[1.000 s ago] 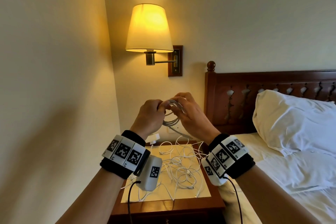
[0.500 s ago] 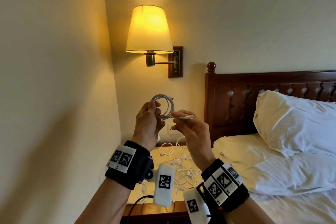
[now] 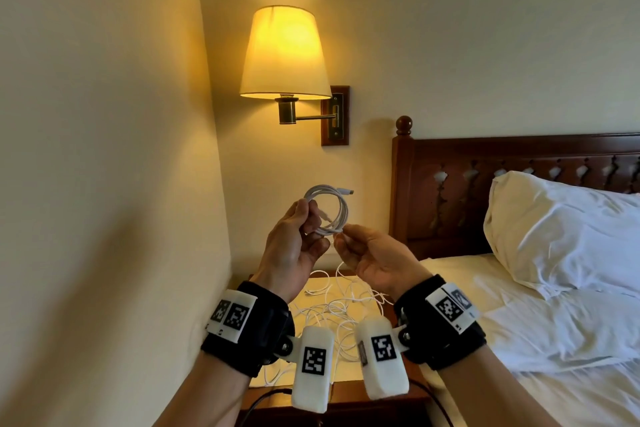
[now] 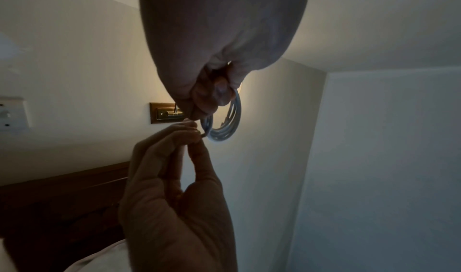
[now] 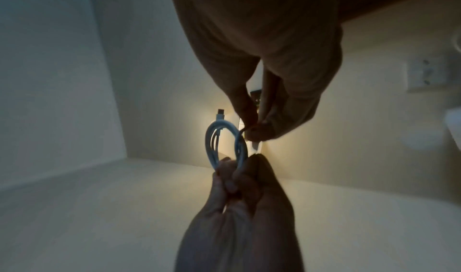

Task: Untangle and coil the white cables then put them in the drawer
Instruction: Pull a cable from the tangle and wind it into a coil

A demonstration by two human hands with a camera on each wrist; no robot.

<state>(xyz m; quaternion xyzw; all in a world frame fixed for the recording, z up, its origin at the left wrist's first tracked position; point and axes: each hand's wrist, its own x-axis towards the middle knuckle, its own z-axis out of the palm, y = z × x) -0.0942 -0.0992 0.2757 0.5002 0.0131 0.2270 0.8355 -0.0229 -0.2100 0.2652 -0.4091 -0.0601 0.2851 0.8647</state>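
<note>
I have the coiled white cable (image 3: 327,210) raised mid-frame, clear of the wall on the left and the headboard (image 3: 485,191) on the right, under the lit wall lamp (image 3: 284,54). My left hand (image 3: 294,246) sits upright, palm toward me, its grip curled round the coil's left side. My right hand (image 3: 377,258), just beside it and palm up, pinches a strand at the coil's lower right edge. One plug end (image 3: 348,191) pokes out top right. The loose white cables (image 3: 339,305) lie tangled low in the frame on the desk (image 3: 346,402), between my wrists, with the bed (image 3: 519,322) at right.
</note>
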